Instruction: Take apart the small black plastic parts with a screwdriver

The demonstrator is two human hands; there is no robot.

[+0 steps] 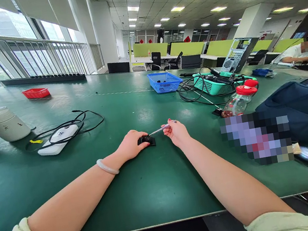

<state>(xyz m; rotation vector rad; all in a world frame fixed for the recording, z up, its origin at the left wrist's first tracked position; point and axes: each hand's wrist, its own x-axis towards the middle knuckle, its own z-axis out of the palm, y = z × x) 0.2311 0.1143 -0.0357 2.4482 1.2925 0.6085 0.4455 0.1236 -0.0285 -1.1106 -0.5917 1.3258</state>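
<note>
My left hand, with a pale bangle at the wrist, is closed on a small black block-like part on the green tabletop, thumb and fingers gripping its left side. Between the fingers of my right hand is a slim silver tool, held nearly level. Its thin tip points left and meets the top of the black part, or lies very close to it. From here I cannot make out the exact kind of tool or the part's details.
A white device with a black cable and a white jug lie left. Beyond are a red tray, a blue basket and a teal basket of cables. A red-lidded jar and dark bag stand right; a person sits farther off.
</note>
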